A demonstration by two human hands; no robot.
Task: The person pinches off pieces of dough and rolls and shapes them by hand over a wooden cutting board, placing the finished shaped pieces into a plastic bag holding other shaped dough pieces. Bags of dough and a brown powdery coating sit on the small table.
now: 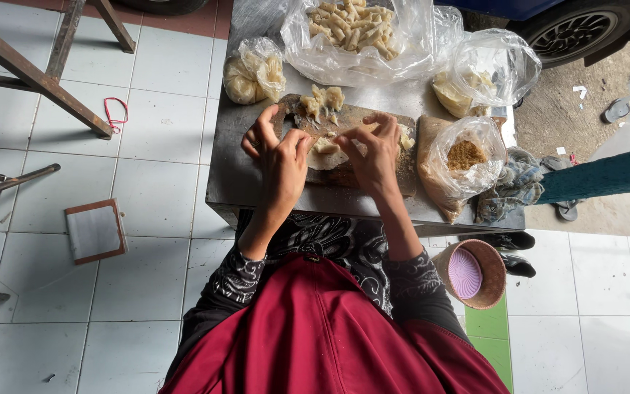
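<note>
I'm looking straight down and both hands are on a pale, round dough wrapper (327, 155) lying flat on the wooden cutting board (351, 120), near the front of the metal table (231, 182). My left hand (280, 157) pinches the wrapper's left edge with thumb and fingers curled in; my right hand (375, 149) pinches the right edge, fingertips bent down onto it. A small lump of filling sits on the wrapper between the hands. Above it on the board, a little heap of pale chunks (322, 100). Now the bags: a big clear plastic bag (359, 36) at the back full of pale finished rolls, a small knotted bag (253, 71) of yellowish pieces to the left, another clear bag (486, 69) to the right, and a bag holding brown crumbly powder (464, 157) just beside the board. A crumpled cloth (508, 186) lies at the table's right edge, and a woven basket (472, 273) stands on the tiled floor.
</note>
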